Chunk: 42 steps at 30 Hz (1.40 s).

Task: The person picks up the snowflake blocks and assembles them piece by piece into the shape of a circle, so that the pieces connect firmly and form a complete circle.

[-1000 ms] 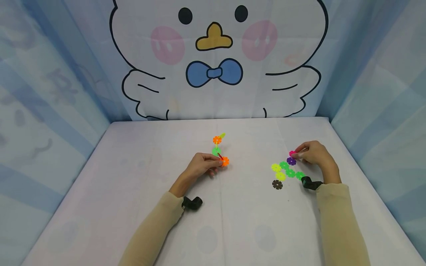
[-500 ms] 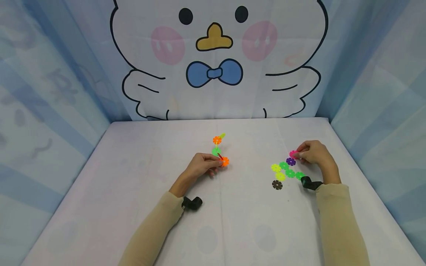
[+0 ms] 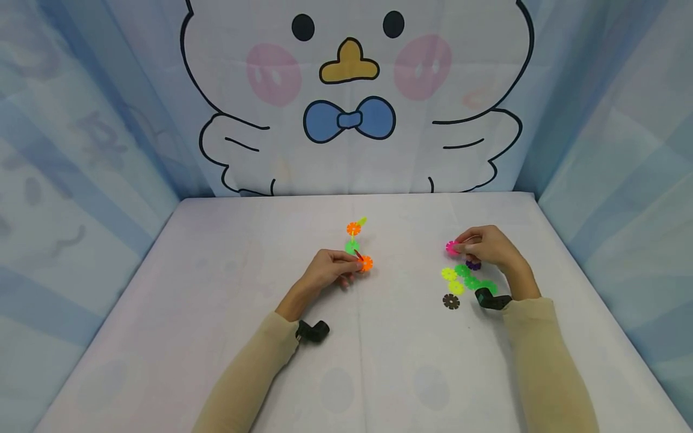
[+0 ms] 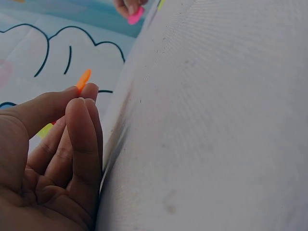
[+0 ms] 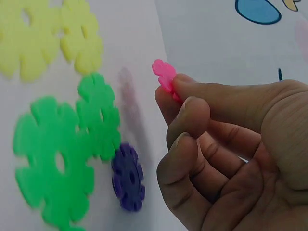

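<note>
In the head view, my left hand (image 3: 323, 269) pinches an orange snowflake disc (image 3: 367, 263) at the near end of a small linked chain. A sliver of red shows by its fingertips, then come a green disc (image 3: 351, 247), another orange disc (image 3: 354, 228) and a yellow-green piece (image 3: 363, 221). The left wrist view has the orange disc (image 4: 85, 78) edge-on between thumb and finger. My right hand (image 3: 491, 246) pinches a pink snowflake disc (image 3: 451, 248), raised over the table as the right wrist view shows. Beneath that hand lies a purple disc (image 5: 128, 178), partly covered in the head view.
Loose discs lie near my right hand: several green ones (image 3: 472, 282), yellow ones (image 3: 456, 287) and a dark brown one (image 3: 451, 301) nearest me. A black wrist camera (image 3: 491, 299) overlaps the green ones. A printed cloth wall (image 3: 349, 162) stands behind the white table (image 3: 216, 258).
My right hand has picked up the pink disc from beside the purple one and carried it left. My left hand has stayed in place, with the orange disc still pinched.
</note>
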Tool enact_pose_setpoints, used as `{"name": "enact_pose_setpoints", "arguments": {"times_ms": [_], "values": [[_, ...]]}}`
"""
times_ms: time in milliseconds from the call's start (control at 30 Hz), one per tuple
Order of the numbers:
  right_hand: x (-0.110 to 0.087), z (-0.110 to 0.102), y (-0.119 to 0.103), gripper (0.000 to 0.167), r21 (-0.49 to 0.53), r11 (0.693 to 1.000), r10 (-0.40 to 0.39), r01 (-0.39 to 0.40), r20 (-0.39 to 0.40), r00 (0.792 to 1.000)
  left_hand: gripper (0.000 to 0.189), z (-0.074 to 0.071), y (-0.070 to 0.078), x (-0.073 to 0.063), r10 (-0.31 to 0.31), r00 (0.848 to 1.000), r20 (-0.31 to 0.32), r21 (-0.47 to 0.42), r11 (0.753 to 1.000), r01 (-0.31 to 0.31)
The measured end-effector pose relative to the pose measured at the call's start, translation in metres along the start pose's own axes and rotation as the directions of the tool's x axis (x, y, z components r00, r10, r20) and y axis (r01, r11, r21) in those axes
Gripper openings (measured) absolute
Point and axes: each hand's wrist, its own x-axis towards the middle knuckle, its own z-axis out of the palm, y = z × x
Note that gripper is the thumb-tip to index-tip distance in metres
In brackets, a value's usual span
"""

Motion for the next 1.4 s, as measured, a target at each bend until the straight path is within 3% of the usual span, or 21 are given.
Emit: {"name": "enact_pose_setpoints", "arguments": {"times_ms": [333,533,1000,1400], "values": [[0.009,0.038,-0.027,0.021,0.109,0.985,-0.144,0.135,0.081,0.986,0.022,0.0,-0.002,0.002,0.006,1.0,0.008,-0.01,1.0,-0.006],[0.013,0.056,-0.04,0.018,0.112,0.972,-0.218,0.207,0.104,0.97,0.022,0.0,-0.002,0.001,0.009,1.0,0.011,-0.01,1.0,-0.008],[0.006,0.092,-0.068,0.012,0.131,0.949,-0.303,0.287,0.129,0.944,0.021,0.001,-0.002,0.001,0.005,1.0,-0.005,0.006,1.0,-0.005],[0.002,0.105,-0.079,0.009,0.138,0.924,-0.372,0.355,0.122,0.92,0.02,0.001,-0.001,0.0,0.004,1.0,-0.012,0.024,1.0,-0.004]]}}
